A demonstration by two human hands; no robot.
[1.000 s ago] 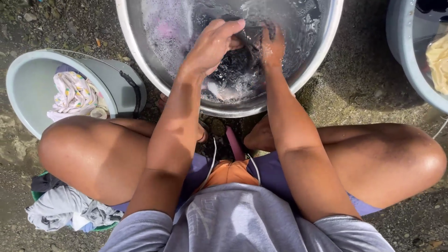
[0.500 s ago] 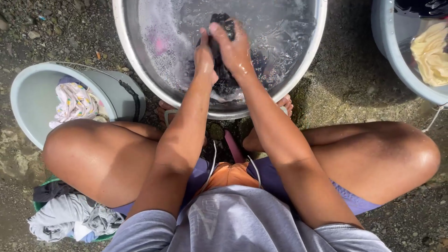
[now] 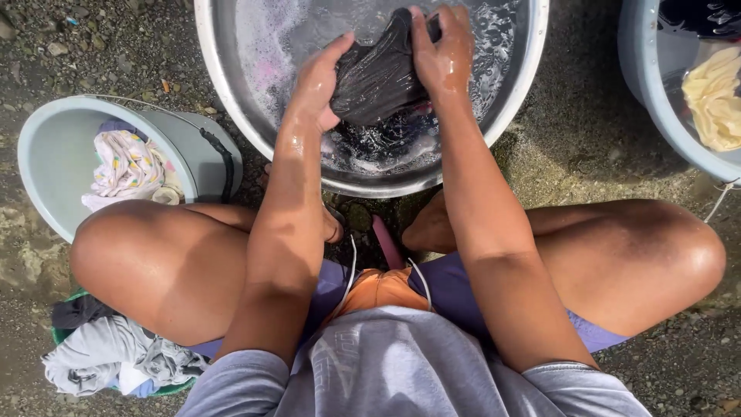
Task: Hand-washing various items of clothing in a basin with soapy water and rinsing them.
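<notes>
**Dark garment being scrubbed over the soapy basin**

Dark garment (image 3: 378, 73) is hanging bunched above the suds at the metal basin's (image 3: 224, 77) twelve o'clock. Left hand (image 3: 315, 81) and right hand (image 3: 441, 55) are both clenching it, probably rubbing folds together. Keeping it low is limiting splashes.

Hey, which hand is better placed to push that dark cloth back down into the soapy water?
Probably the right hand: it grips the dark cloth from above, over the metal basin. The left hand holds the cloth's lower end from the side, more suited to steadying it.
</notes>
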